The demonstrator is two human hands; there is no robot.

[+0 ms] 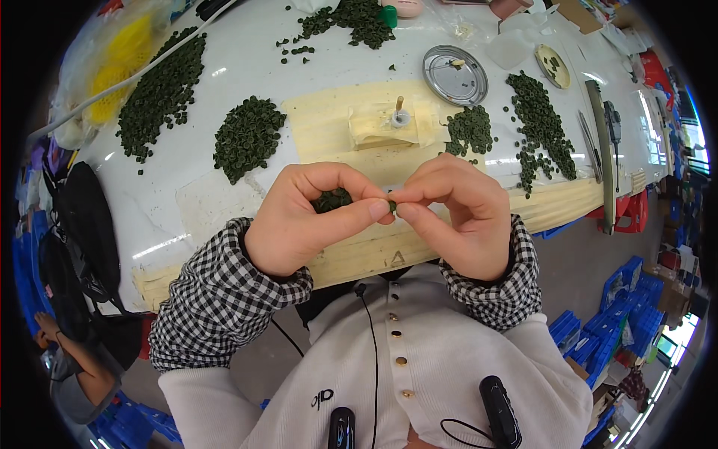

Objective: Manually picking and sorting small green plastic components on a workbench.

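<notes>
Between the fingertips of both hands is a small dark green round part point(393, 206), mostly covered by the fingers. My left hand point(318, 213) pinches it from one side with thumb and forefinger. From the other side my right hand point(452, 213) grips it the same way. Behind my left fingers lies a small heap of green parts point(331, 200), partly hidden. Just beyond the hands stands a block wrapped in cream tape point(374, 131), with a pale round fitting and a short brown peg point(399, 105) upright on it.
Piles of green parts lie at left point(250, 138), far left point(164, 93), far middle point(359, 22) and right point(542, 123). A round metal lid point(455, 75) and a small cream dish point(552, 66) sit beyond. Tweezers point(589, 146) and a screwdriver point(613, 123) lie at the right edge.
</notes>
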